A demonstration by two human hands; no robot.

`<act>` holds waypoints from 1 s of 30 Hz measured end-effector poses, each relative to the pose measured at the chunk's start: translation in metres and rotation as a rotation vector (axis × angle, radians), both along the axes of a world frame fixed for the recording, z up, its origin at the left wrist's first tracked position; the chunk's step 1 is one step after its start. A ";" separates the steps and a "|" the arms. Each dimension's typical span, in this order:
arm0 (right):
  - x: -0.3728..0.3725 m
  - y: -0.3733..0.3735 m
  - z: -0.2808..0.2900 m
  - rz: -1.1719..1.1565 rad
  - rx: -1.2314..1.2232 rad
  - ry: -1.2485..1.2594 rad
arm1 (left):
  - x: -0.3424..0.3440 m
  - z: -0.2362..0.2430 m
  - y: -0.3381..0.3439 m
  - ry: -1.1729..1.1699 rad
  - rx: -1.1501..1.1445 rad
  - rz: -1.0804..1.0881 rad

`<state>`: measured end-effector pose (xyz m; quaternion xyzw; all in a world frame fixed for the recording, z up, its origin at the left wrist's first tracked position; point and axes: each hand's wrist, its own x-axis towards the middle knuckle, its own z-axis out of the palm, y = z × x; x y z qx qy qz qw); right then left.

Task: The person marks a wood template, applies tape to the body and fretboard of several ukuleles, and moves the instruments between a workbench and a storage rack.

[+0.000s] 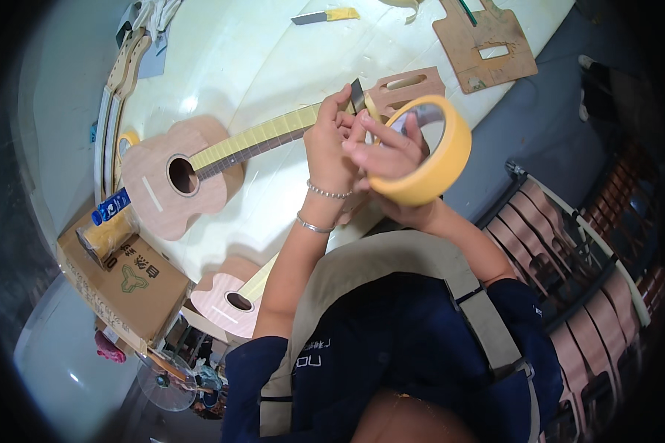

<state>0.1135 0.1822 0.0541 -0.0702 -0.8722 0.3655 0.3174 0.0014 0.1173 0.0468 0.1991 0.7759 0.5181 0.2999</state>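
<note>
A small wooden guitar body with neck (174,177) lies across the white table, yellow tape covering part of its fretboard (255,136). My left hand (331,144) is closed at the neck's upper end, its fingertips beside a dark flat blade (357,96). A large roll of yellow masking tape (458,148) hangs around my right hand (391,153), whose fingers pass through its hole. Both hands' fingertips meet near the headstock (406,90). A yellow strip shows by the blade; whether it is tape or a handle, and which hand grips the blade, I cannot tell.
Another blade with a yellow-wrapped handle (325,16) and a brown board template (488,48) lie at the far side. Guitar necks (118,96) stand at left. A cardboard box (125,280), a second guitar (225,295) and a rack of wooden parts (547,229) are nearer me.
</note>
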 end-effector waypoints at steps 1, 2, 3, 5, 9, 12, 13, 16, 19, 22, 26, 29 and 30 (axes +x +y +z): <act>0.001 0.001 -0.006 -0.076 -0.228 0.069 | 0.001 -0.006 -0.006 0.066 0.001 -0.032; 0.001 0.005 -0.012 -0.140 -0.450 0.142 | -0.001 -0.006 -0.008 0.087 -0.017 -0.055; 0.001 0.007 -0.013 -0.271 -0.520 0.200 | -0.004 -0.005 -0.010 0.108 -0.034 -0.079; 0.004 0.008 -0.003 -0.093 -0.264 0.144 | -0.007 -0.007 -0.010 0.155 -0.037 -0.122; -0.013 0.003 -0.014 -0.178 -0.341 0.221 | -0.010 -0.008 -0.011 0.158 0.065 -0.131; -0.021 0.026 -0.027 -0.368 -0.421 0.230 | -0.007 -0.010 -0.009 0.145 0.047 -0.114; -0.021 0.029 -0.035 -0.434 -0.441 0.220 | -0.007 -0.009 -0.008 0.144 0.031 -0.106; -0.015 0.042 -0.051 -0.521 -0.395 0.131 | -0.007 -0.006 -0.003 0.126 -0.001 -0.086; -0.013 0.047 -0.060 -0.590 -0.326 0.126 | -0.006 -0.007 -0.002 0.094 -0.006 -0.064; -0.010 0.047 -0.066 -0.588 -0.381 0.080 | -0.005 -0.007 0.000 0.094 -0.032 -0.056; 0.000 0.028 -0.049 -0.386 -0.331 -0.055 | -0.004 -0.007 0.000 0.141 -0.115 -0.057; 0.008 -0.016 -0.005 0.058 0.249 0.231 | -0.005 -0.006 -0.001 0.167 -0.156 -0.040; 0.015 -0.021 0.023 0.079 0.116 0.283 | -0.004 -0.004 0.001 0.177 -0.158 -0.039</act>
